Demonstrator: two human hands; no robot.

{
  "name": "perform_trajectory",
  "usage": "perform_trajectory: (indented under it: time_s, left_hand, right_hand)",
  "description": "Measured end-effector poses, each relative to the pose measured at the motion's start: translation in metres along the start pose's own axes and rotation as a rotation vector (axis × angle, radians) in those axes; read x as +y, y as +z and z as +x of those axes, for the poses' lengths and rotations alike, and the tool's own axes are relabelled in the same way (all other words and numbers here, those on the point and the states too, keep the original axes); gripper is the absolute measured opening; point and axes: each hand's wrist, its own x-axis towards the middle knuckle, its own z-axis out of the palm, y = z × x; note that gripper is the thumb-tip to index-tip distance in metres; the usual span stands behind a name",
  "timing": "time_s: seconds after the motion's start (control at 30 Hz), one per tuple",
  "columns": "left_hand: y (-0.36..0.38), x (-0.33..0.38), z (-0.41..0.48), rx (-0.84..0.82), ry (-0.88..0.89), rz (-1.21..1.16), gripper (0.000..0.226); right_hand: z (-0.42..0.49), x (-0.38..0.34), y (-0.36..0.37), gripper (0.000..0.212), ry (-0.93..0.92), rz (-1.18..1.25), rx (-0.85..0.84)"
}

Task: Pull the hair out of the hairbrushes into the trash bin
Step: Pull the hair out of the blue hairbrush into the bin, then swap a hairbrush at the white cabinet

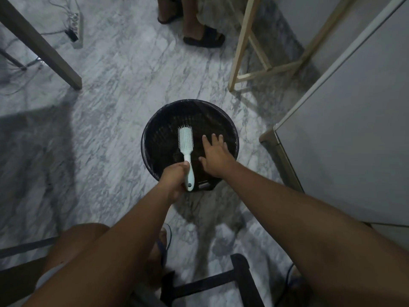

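Observation:
A round black trash bin (150,138) with a dark liner stands on the marble floor in front of me. My left hand (173,179) grips the handle of a pale mint hairbrush (186,142), whose head points away from me over the bin's opening. My right hand (215,155) hovers over the bin just right of the brush head, palm down, fingers spread, holding nothing that I can see. Whether hair sits in the bristles is too small to tell.
Another person's feet in black slippers (204,37) stand beyond the bin. A light wooden frame (243,47) and a white cabinet (345,129) are on the right. A dark table leg (42,45) and a power strip (76,27) lie at the left. My own knee and sandal are below.

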Motion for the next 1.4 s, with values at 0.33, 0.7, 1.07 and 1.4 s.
perform_trajectory:
  time_s: [0.33, 0.7, 1.07, 1.4]
  left_hand:
    - [0.064, 0.128, -0.155, -0.115, 0.095, 0.096, 0.034]
    - [0.215, 0.273, -0.351, -0.463, 0.306, 0.325, 0.04]
    - [0.392, 0.191, -0.477, -0.783, 0.212, 0.602, 0.021]
    - [0.481, 0.059, -0.557, -1.0, 0.119, 0.874, 0.016]
  right_hand:
    - [-0.092, -0.004, -0.206, 0.073, 0.04, 0.123, 0.268]
    - [-0.247, 0.052, -0.462, 0.07, 0.224, 0.129, 0.688]
    - [-0.448, 0.215, -0.492, 0.053, 0.689, 0.134, 0.814]
    - [-0.61, 0.308, -0.435, 0.06, 1.058, 0.27, 0.869]
